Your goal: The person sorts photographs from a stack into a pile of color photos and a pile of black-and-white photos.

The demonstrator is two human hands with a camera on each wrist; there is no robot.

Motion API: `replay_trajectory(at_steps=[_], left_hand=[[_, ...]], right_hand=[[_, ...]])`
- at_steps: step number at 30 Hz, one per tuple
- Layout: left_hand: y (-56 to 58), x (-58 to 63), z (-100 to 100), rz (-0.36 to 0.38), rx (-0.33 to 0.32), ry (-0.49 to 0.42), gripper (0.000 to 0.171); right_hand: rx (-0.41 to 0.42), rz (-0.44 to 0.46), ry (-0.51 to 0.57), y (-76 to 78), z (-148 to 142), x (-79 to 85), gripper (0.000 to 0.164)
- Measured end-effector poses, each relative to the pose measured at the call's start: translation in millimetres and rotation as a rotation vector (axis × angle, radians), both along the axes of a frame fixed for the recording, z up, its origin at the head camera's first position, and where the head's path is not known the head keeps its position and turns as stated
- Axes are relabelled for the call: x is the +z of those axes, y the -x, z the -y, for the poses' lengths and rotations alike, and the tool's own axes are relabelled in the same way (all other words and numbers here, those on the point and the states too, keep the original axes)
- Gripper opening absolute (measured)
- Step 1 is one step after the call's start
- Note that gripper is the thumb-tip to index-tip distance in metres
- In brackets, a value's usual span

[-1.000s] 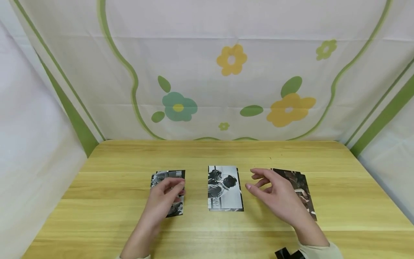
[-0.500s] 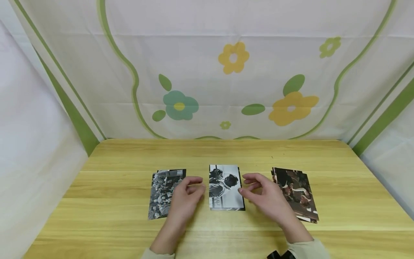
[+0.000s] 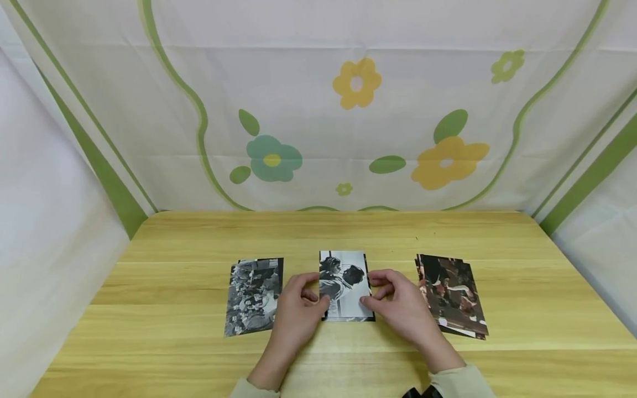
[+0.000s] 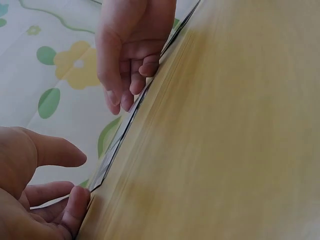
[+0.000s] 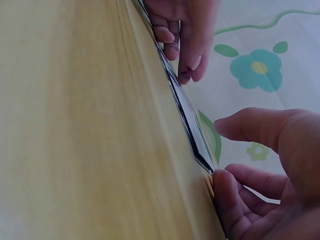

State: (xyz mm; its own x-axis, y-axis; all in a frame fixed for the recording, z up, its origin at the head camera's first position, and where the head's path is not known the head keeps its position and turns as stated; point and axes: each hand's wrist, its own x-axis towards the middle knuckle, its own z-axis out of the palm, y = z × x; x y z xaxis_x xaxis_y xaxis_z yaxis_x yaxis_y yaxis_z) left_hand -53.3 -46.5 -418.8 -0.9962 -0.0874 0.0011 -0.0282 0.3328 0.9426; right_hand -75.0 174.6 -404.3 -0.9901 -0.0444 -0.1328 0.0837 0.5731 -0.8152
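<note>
A black-and-white photo card (image 3: 345,287) showing two people lies on top of a small stack at the middle of the table. At its left edge is my left hand (image 3: 297,309), at its right edge my right hand (image 3: 400,304). The left wrist view shows my left hand's (image 4: 25,185) fingers against the edge of the stack (image 4: 117,142), thumb raised apart from it. Likewise, in the right wrist view, the fingers of my right hand (image 5: 280,185) touch the stack's (image 5: 187,117) edge while the thumb stays above. Neither hand pinches the cards.
To the left lies a stack of black-and-white photo cards (image 3: 252,296), slightly fanned. Another stack, topped by a dark coloured photo (image 3: 458,293), lies to the right. A flower-printed white curtain (image 3: 318,121) hangs behind the wooden table (image 3: 174,309).
My left hand has moved right, from the left stack to the middle stack's left edge. My right hand has shifted left to that stack's right edge. The left and right stacks are now more uncovered.
</note>
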Motion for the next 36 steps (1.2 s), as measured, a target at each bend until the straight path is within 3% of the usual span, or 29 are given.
replay_trajectory(at_steps=[7,21,28,36], left_hand=[[-0.6,0.0,-2.7,0.017,-0.001,0.012,0.050],[-2.2,3.7,-3.3,0.071,-0.012,-0.032,0.054],[-2.4,8.1,-2.2,0.117,0.009,-0.102,0.051],[-1.1,10.4,-2.4,0.118,0.070,-0.203,0.049]], right_hand=[[-0.008,-0.009,-0.005,-2.0,3.0,2.0,0.065],[0.010,-0.029,-0.141,-5.3,10.0,3.0,0.073],[0.008,-0.035,-0.154,-6.6,10.5,2.4,0.071],[0.014,-0.035,-0.150,-6.3,11.5,1.9,0.071]])
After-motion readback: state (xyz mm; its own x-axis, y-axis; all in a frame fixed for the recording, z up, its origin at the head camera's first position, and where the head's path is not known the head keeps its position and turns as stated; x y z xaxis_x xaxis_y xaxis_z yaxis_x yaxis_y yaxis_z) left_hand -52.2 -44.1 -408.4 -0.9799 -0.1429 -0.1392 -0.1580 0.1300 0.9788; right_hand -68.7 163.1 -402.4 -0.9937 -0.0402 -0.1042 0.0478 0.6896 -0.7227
